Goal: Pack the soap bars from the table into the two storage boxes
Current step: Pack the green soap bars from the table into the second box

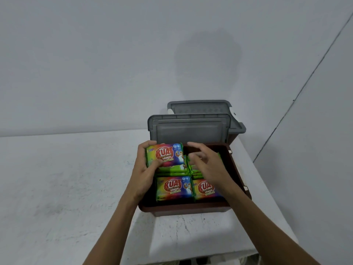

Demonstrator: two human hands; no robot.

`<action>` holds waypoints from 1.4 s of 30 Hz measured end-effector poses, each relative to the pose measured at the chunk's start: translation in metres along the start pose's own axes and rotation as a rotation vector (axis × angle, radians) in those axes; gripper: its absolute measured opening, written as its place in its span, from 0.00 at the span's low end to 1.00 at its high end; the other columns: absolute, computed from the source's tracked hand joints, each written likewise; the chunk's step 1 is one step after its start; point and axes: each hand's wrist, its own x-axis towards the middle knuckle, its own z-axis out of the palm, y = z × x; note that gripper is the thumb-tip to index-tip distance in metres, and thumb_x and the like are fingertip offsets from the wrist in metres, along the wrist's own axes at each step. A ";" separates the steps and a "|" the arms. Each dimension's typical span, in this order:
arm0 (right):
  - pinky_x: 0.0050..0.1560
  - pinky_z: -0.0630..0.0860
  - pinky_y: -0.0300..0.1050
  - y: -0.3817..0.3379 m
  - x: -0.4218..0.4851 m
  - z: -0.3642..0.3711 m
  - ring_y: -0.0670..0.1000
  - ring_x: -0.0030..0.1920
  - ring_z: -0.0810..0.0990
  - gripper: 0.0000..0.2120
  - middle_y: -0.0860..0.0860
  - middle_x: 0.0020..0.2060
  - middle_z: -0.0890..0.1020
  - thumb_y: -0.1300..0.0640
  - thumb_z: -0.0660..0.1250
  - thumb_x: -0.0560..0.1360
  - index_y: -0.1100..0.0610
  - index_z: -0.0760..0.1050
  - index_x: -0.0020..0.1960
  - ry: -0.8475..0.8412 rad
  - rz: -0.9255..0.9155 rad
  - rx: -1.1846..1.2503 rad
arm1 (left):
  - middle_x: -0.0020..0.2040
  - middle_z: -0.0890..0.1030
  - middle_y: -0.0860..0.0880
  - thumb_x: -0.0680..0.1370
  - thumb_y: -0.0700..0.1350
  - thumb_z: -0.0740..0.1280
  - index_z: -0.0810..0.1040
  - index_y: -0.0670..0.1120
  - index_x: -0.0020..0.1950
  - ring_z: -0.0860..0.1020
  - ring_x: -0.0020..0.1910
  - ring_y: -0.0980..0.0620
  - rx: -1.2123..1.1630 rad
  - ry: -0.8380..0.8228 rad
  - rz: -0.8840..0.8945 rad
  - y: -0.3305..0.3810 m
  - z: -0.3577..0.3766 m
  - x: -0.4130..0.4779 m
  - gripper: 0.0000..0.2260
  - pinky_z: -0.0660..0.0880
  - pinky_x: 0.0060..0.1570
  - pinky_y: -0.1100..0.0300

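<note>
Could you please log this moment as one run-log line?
left hand: holds soap bar over brown box | right hand: open above packed bars | lid: open

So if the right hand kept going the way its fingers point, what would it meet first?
Probably the soap bar held by the left hand; the right hand points left across the box. Depth is unclear.
</note>
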 end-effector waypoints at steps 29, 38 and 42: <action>0.47 0.83 0.46 0.014 -0.030 -0.058 0.50 0.52 0.80 0.16 0.51 0.59 0.77 0.62 0.63 0.79 0.50 0.75 0.65 0.142 0.338 0.011 | 0.66 0.73 0.52 0.76 0.65 0.59 0.66 0.55 0.70 0.70 0.58 0.60 0.748 -0.076 0.239 -0.042 -0.009 0.012 0.26 0.69 0.57 0.64; 0.44 0.83 0.44 0.023 -0.032 -0.049 0.53 0.58 0.77 0.17 0.53 0.63 0.73 0.66 0.62 0.79 0.49 0.71 0.62 -0.036 0.422 -0.301 | 0.65 0.74 0.53 0.76 0.65 0.58 0.66 0.55 0.70 0.71 0.57 0.60 0.769 -0.070 0.256 -0.045 -0.010 0.011 0.26 0.70 0.56 0.63; 0.61 0.76 0.49 0.022 -0.031 -0.043 0.55 0.64 0.74 0.20 0.54 0.68 0.71 0.62 0.62 0.80 0.52 0.67 0.70 -0.093 0.395 -0.629 | 0.65 0.74 0.52 0.76 0.63 0.59 0.66 0.54 0.71 0.70 0.57 0.60 0.778 -0.064 0.255 -0.045 -0.009 0.010 0.25 0.70 0.56 0.63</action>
